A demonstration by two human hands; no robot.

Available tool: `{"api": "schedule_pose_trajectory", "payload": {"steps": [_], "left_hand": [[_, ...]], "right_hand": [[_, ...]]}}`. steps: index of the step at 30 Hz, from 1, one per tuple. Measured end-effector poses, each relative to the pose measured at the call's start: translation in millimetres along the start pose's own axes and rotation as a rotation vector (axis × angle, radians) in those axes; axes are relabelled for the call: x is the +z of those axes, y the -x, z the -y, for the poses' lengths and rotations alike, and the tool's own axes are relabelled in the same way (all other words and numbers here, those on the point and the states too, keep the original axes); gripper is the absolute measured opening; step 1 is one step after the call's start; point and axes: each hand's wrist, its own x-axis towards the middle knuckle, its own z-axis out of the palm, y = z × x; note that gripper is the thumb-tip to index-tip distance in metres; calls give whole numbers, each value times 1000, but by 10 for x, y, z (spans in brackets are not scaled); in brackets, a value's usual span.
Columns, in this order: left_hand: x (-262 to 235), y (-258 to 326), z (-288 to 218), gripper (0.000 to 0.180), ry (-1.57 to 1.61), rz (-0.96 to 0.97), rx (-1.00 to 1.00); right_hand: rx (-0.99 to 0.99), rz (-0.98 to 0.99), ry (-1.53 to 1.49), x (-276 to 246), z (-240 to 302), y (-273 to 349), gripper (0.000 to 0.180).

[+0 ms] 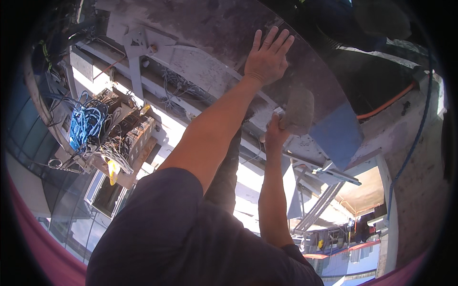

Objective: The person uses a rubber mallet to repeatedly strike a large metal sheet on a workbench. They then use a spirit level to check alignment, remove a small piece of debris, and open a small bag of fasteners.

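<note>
My left hand (267, 59) reaches far forward, its fingers stretched out and its palm down on a large, dark, dusty panel (210, 24). Closer to me, my right hand (275, 136) has its fingers wrapped round a tool with a brownish, rounded block-shaped head (299, 112). The grip is mostly hidden by the fingers, and the exact kind of tool cannot be made out. The block lies over the panel's near part, beside a blue-looking corner (336, 136); whether it touches the surface is unclear.
A crate (138, 143) at the left bears a bundle of blue rope (86, 125) and tangled wires. Pale metal beams (136, 76) cross behind my left arm. A blue cord (415, 148) and an orange pipe (387, 102) run along the right.
</note>
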Motion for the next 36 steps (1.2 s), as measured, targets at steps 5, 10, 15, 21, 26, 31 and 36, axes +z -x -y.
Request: {"api": "schedule_pose_trajectory", "payload": {"steps": [5,10,15,21,26,31,36], "left_hand": [[43,-15,24,68,-49,-5,2],[35,-41,-2,68,-9,-9,11],[51,-51,13,65,-111,-39,33],[105,-45,-10,69,-109,-16,32],[130,-34,-21,71,-137,-21,43],[-128,-105,-105,95,-277,172,77],[-519,-443,-690,149,-563,676,-28]], "right_hand": [[89,33,96,35,-83,-120,28],[75,-28,122,62,-220,-199,29],[90,-51,57,-14,-47,-86,32],[218,56,145,-1,55,-274,39],[262,90,111,80,-51,-314,41],[218,110,67,50,-168,-332,44],[181,63,67,38,-163,-281,45]]}}
